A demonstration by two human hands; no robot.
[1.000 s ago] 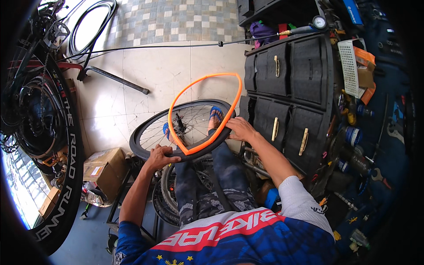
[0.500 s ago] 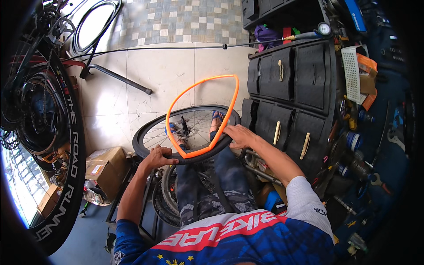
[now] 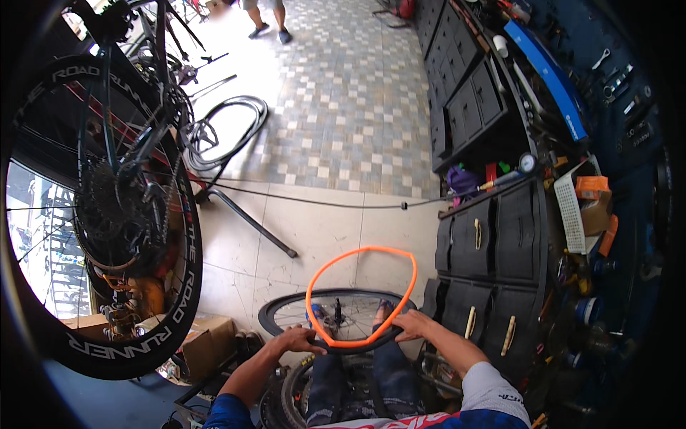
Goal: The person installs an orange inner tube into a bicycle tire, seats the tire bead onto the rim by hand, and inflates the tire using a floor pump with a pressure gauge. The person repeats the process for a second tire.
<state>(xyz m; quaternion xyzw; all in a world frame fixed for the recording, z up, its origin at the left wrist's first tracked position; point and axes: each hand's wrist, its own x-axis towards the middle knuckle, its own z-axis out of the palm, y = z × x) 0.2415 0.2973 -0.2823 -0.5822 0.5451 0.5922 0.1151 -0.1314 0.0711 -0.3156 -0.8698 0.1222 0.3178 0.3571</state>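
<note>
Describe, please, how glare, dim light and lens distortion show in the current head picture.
Head view: strong glare bleaches the floor at upper left; the tool wall at right sits in dim light; the fisheye bows the drawer cabinet and blackens the corners; the orange loop reads clearly against the dark tyre.
</note>
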